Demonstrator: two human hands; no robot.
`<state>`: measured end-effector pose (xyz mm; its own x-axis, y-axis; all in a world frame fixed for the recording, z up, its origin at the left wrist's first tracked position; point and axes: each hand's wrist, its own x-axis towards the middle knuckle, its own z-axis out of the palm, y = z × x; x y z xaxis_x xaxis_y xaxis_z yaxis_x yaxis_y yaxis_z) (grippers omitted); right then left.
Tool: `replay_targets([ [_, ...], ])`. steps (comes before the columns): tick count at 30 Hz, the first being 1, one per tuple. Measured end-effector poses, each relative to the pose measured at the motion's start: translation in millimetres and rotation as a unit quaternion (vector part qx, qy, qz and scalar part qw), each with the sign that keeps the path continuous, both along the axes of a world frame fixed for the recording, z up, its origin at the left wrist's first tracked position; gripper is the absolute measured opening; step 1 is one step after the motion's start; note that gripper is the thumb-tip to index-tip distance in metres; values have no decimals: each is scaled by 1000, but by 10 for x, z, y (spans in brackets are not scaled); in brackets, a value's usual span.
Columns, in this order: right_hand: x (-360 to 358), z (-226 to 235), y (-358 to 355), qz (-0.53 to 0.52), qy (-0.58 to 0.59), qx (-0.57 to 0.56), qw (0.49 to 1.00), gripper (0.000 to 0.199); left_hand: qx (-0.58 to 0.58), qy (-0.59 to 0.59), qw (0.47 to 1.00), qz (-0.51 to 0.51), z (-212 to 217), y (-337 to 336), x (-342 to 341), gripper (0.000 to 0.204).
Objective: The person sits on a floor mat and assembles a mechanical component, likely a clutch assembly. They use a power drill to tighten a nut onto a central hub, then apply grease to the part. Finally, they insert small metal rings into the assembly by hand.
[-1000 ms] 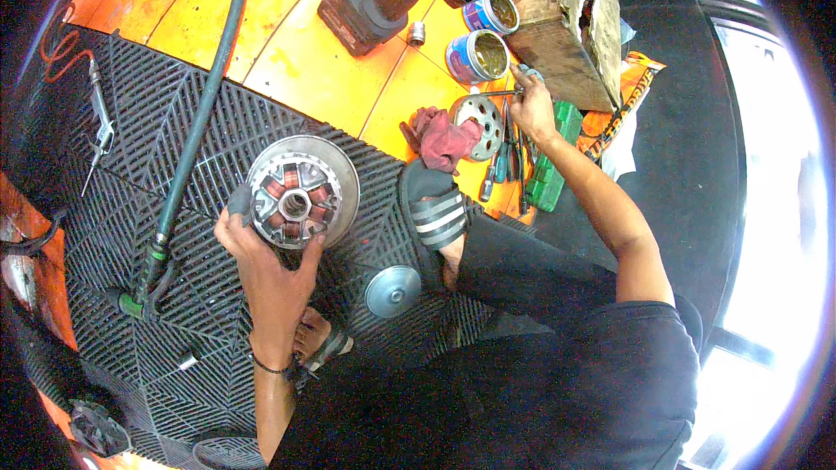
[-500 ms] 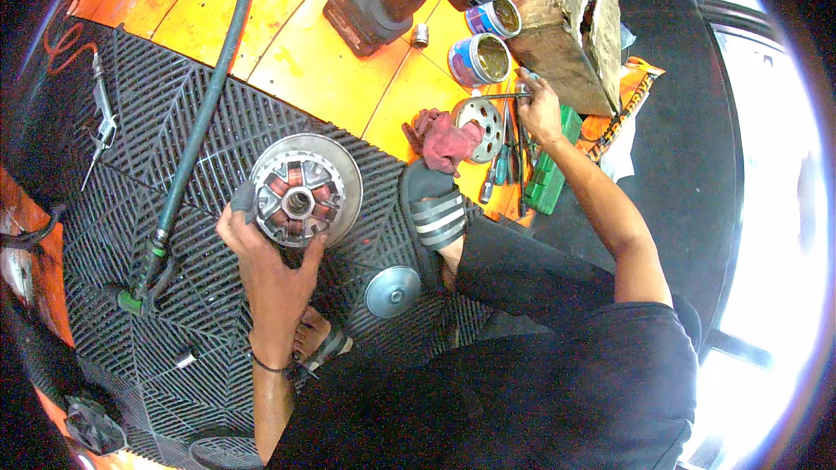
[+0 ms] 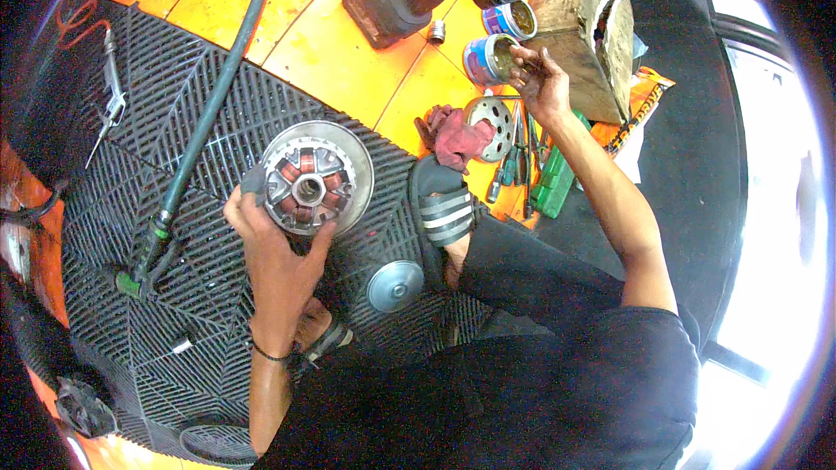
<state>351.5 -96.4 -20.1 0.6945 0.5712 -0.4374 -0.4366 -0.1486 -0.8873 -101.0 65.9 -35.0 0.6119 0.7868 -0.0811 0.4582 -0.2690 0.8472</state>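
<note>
My left hand (image 3: 283, 252) grips a round metal variator (image 3: 309, 181) by its rim, with its ribbed inner side and copper-coloured pieces around a central hole facing up. It is held above the black grid mat. At the upper right, my right hand (image 3: 542, 85) has its fingers apart and slightly bent at the mouth of an open can of grease (image 3: 481, 61). I see nothing held in it; whether the fingertips touch the can is unclear. A second open can (image 3: 509, 21) stands just beyond. Below the hand lie a red rag (image 3: 460, 139) and a drilled metal disc (image 3: 495, 132).
A cordless impact wrench (image 3: 409, 4) and a socket (image 3: 436, 31) lie on orange tiles. A wooden block (image 3: 575, 35), screwdrivers (image 3: 509, 161) and a green case (image 3: 555, 181) are at right. A metal disc (image 3: 395, 286), hose (image 3: 213, 104) and air blow gun (image 3: 111, 100) lie on the mat (image 3: 192, 270).
My right hand has left the tools beside the drilled disc, its fingers have spread and it has come to the grease can's mouth. The left hand still holds the variator. The view has shifted slightly.
</note>
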Motion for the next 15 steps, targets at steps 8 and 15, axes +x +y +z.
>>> replay_targets([
  [8, -827, 52, 376, 159, -156, -104, 969, 12, 14, 20, 1000, -14, -42, 15, -53, 88],
  [15, -1916, 427, 888, 427, -296, -32, 854, 19, -24, 20, 999, -2, -46, 1, -77, 89],
])
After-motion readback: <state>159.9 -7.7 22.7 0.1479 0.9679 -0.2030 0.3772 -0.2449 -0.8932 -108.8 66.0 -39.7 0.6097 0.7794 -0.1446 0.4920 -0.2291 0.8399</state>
